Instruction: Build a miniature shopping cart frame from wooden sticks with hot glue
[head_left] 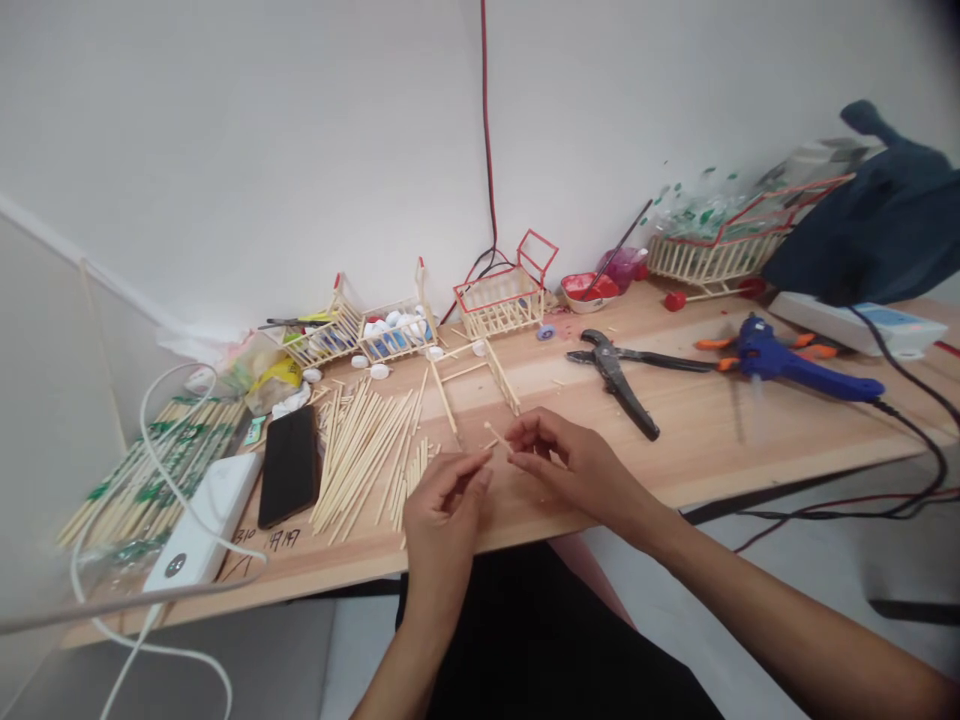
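Observation:
My right hand (551, 450) pinches a short wooden stick (498, 437) with a pale blob at its upper end. Close beside it, my left hand (448, 500) has thumb and fingers pressed together; what lies between them is too small to make out. Just beyond both hands, a partly built frame of wooden sticks (465, 372) rests on the table (600, 470) with white round caps at its far end. To the left lie a pile of long wooden sticks (358, 455) and a group of shorter cut sticks (409, 480).
Small stick carts (499, 305) line the wall. Right of the hands are black-handled cutters (619, 375), a blue glue gun (802, 370) and a bowl of red paint (589, 292). A phone (289, 468), white power strip (202, 525) and packed sticks (161, 460) lie left.

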